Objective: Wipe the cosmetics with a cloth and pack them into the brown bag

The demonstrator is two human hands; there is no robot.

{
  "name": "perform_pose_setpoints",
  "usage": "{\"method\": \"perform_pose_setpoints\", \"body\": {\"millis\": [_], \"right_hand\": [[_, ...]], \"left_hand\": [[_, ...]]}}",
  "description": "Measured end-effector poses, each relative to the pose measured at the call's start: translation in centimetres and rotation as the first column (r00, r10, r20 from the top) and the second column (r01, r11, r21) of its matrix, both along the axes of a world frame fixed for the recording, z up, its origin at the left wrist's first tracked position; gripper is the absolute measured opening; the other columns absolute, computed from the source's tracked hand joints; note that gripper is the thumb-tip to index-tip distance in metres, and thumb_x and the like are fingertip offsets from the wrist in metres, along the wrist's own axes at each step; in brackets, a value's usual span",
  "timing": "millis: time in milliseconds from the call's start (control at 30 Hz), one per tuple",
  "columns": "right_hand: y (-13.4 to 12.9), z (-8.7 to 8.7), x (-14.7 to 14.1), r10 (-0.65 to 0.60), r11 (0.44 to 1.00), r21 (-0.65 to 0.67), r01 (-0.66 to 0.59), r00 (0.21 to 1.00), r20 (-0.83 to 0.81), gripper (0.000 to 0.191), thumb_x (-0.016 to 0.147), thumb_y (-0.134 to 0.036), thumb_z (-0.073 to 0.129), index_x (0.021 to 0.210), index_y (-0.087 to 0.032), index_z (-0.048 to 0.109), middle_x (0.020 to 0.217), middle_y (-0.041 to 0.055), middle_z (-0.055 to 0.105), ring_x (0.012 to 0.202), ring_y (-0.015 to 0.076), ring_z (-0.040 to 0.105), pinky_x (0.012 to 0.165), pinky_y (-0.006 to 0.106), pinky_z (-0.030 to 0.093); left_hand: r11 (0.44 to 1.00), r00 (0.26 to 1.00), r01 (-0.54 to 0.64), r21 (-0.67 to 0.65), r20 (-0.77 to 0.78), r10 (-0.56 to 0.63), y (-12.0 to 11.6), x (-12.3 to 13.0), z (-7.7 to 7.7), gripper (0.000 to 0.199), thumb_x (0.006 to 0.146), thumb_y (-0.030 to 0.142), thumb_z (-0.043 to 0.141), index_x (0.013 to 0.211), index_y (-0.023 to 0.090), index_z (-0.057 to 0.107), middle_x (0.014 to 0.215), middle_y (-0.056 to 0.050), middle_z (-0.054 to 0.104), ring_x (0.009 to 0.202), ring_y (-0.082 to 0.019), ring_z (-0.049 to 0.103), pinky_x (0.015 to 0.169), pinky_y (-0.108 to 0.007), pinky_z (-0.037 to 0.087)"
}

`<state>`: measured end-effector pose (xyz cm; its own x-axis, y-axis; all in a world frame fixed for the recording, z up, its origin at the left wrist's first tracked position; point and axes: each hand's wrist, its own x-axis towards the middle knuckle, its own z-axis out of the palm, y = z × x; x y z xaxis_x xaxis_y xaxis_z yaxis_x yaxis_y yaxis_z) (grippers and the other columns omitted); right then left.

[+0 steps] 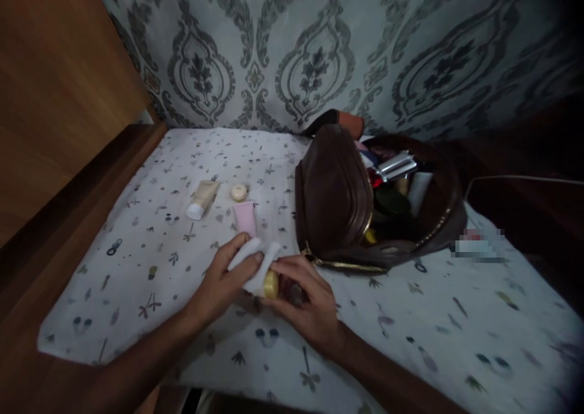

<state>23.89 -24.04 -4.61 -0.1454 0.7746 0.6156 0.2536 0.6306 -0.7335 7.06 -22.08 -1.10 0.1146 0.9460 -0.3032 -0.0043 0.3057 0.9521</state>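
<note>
My left hand (228, 283) is closed round a white cloth or tissue (269, 257), which is wrapped partly round a small container with a gold cap (271, 285). The fingers of my right hand (310, 301) are closed on the gold-cap end of that container. Just beyond my hands lies a pink tube (245, 218). A small round cream-coloured jar (238, 192) sits behind the pink tube, and a beige tube with a white cap (203, 199) lies to its left. Part of the container is hidden by the cloth and my fingers.
An open brown bag (335, 189) with a gold zip stands to the right, holding several items. Patterned white cloth (150, 231) covers the surface. Wooden edging (86, 185) runs along the left, and a patterned wall (255, 49) rises behind. A blurred-out item lies at the far right.
</note>
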Motion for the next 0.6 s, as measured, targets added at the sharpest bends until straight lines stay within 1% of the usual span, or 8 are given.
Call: {"method": "perform_pose_setpoints", "body": {"millis": [67, 133, 200, 267, 333, 433, 533, 600], "right_hand": [[0.0, 0.0, 0.1, -0.002, 1.0, 0.0, 0.002, 1.0, 0.001, 0.037, 0.084, -0.033, 0.076, 0.118, -0.024, 0.066, 0.101, 0.0061, 0.068, 0.085, 0.0166, 0.066, 0.071, 0.028, 0.057], [0.1, 0.0, 0.2, -0.014, 1.0, -0.016, 0.014, 1.0, -0.006, 0.039, 0.083, -0.032, 0.077, 0.12, -0.026, 0.066, 0.103, 0.0064, 0.069, 0.09, 0.0176, 0.067, 0.074, 0.029, 0.057], [0.1, -0.1, 0.3, -0.019, 1.0, -0.021, 0.019, 1.0, -0.017, 0.039, 0.083, -0.03, 0.077, 0.121, -0.027, 0.066, 0.105, 0.0065, 0.07, 0.093, 0.0185, 0.067, 0.077, 0.031, 0.058], [0.1, -0.1, 0.4, -0.016, 1.0, -0.019, 0.015, 0.999, -0.035, 0.039, 0.084, -0.028, 0.076, 0.122, -0.027, 0.066, 0.106, 0.0065, 0.07, 0.095, 0.0189, 0.067, 0.079, 0.032, 0.057], [0.0, -0.1, 0.4, -0.014, 1.0, -0.028, 0.012, 0.998, -0.057, 0.038, 0.084, -0.03, 0.076, 0.121, -0.026, 0.065, 0.105, 0.006, 0.07, 0.094, 0.0183, 0.067, 0.079, 0.031, 0.057], [0.0, -0.1, 0.4, -0.035, 0.995, -0.098, 0.027, 0.997, -0.073, 0.042, 0.082, -0.038, 0.078, 0.118, -0.023, 0.064, 0.103, 0.0062, 0.069, 0.092, 0.0184, 0.065, 0.079, 0.031, 0.056], [0.2, -0.4, 0.6, -0.046, 0.985, -0.168, 0.032, 0.996, -0.08, 0.046, 0.082, -0.047, 0.075, 0.119, -0.022, 0.065, 0.101, 0.0072, 0.066, 0.092, 0.0191, 0.064, 0.077, 0.031, 0.055], [0.3, -0.6, 0.7, -0.02, 0.984, -0.179, 0.003, 0.996, -0.092, 0.046, 0.082, -0.047, 0.074, 0.12, -0.023, 0.065, 0.1, 0.0066, 0.065, 0.09, 0.0178, 0.064, 0.074, 0.029, 0.055]], "left_hand": [[0.978, 0.993, -0.094, -0.186, 0.048, 0.105, 0.2, 0.2, 0.0, 0.04, 0.074, 0.041, 0.078, 0.108, 0.024, 0.065, 0.089, 0.0, 0.066, 0.068, -0.015, 0.06, 0.054, -0.022, 0.047], [0.935, 0.984, -0.135, -0.328, 0.069, 0.167, 0.5, 0.4, 0.3, 0.056, 0.073, 0.037, 0.078, 0.125, 0.025, 0.06, 0.103, -0.004, 0.07, 0.074, -0.017, 0.065, 0.052, -0.023, 0.05], [0.906, 0.985, -0.12, -0.405, 0.066, 0.16, 0.6, 0.5, 0.9, 0.061, 0.074, 0.037, 0.078, 0.131, 0.025, 0.058, 0.105, -0.006, 0.071, 0.074, -0.02, 0.068, 0.051, -0.025, 0.052], [0.901, 0.992, -0.071, -0.429, 0.064, 0.109, 0.6, 0.4, 1.4, 0.062, 0.072, 0.041, 0.079, 0.129, 0.023, 0.06, 0.097, -0.006, 0.073, 0.068, -0.02, 0.067, 0.051, -0.028, 0.053], [0.908, 0.996, -0.021, -0.419, 0.073, 0.056, 0.4, 0.3, 2.0, 0.064, 0.071, 0.044, 0.08, 0.128, 0.022, 0.061, 0.094, -0.007, 0.073, 0.065, -0.021, 0.067, 0.052, -0.029, 0.054], [0.939, 0.998, 0.03, -0.342, 0.063, -0.009, 0.0, 0.1, 2.7, 0.06, 0.069, 0.045, 0.081, 0.123, 0.023, 0.064, 0.102, -0.008, 0.073, 0.077, -0.023, 0.069, 0.061, -0.029, 0.056], [0.981, 0.994, 0.089, -0.173, -0.045, -0.098, 0.0, -0.1, 2.8, 0.05, 0.065, 0.044, 0.08, 0.109, 0.025, 0.068, 0.107, -0.005, 0.073, 0.098, -0.028, 0.068, 0.076, -0.029, 0.056], [0.987, 0.983, 0.121, -0.109, -0.122, -0.134, 0.3, -0.4, 2.4, 0.05, 0.063, 0.044, 0.08, 0.108, 0.027, 0.068, 0.106, -0.004, 0.073, 0.103, -0.03, 0.066, 0.081, -0.03, 0.055]]}}
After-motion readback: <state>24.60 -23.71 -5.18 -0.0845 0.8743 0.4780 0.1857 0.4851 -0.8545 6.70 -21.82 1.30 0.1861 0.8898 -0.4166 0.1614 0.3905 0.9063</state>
